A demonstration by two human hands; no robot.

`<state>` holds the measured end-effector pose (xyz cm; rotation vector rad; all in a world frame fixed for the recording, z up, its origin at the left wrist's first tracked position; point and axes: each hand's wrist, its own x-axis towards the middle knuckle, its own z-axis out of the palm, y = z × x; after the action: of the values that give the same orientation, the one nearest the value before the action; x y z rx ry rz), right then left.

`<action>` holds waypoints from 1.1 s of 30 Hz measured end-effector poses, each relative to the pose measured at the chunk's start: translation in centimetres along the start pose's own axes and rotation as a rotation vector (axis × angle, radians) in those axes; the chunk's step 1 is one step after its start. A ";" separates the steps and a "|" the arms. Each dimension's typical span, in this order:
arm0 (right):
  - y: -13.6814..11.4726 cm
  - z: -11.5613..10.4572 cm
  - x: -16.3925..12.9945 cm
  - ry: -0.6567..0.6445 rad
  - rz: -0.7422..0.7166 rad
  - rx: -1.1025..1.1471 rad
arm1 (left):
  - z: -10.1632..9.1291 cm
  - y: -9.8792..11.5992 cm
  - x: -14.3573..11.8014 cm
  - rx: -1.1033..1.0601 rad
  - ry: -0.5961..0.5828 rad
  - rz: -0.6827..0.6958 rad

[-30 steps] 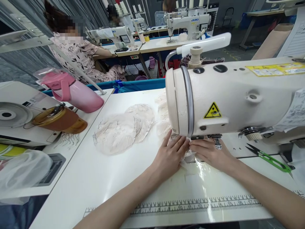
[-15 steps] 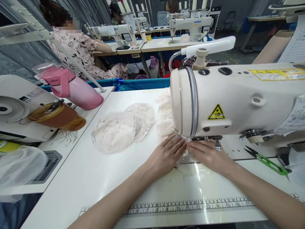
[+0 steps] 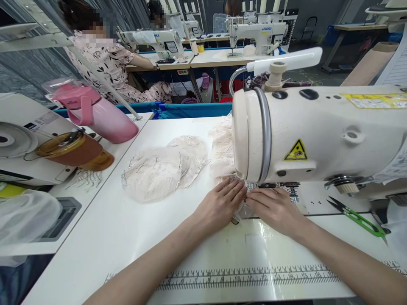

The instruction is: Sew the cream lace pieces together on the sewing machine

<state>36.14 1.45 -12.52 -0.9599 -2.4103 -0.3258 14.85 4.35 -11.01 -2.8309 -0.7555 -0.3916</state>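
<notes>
My left hand (image 3: 219, 204) and my right hand (image 3: 275, 207) lie flat side by side on a small piece of cream lace (image 3: 245, 199) under the head of a white sewing machine (image 3: 318, 135). Fingertips of both hands press the lace down close to the needle area, which the machine head mostly hides. More lace (image 3: 222, 148) trails out behind the machine head. A pile of finished round lace pieces (image 3: 165, 167) lies on the white table (image 3: 127, 228) to the left of my hands.
Green-handled thread snips (image 3: 359, 216) lie right of the machine. A pink jug (image 3: 95, 116) and a brown bottle (image 3: 76, 150) lie at the left. A printed ruler (image 3: 248, 277) runs along the front edge. Another person (image 3: 104, 63) sits at a machine behind.
Both hands have crept slightly forward with the lace toward the needle. The view has shifted a little to the left and down.
</notes>
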 end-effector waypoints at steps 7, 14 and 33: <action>0.0 -0.1 -0.1 -0.017 0.023 -0.045 | 0.0 0.5 0.0 -0.015 -0.037 -0.053; 0.3 -0.2 -0.2 -0.031 0.030 -0.048 | 0.0 1.4 0.2 0.016 -0.098 -0.117; 1.6 -0.4 -0.7 -0.143 0.041 -0.058 | -0.3 2.4 0.0 0.084 -0.085 -0.162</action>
<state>37.84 2.00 -12.54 -1.0907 -2.5184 -0.3241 16.04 2.28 -10.99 -2.7321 -0.9979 -0.2576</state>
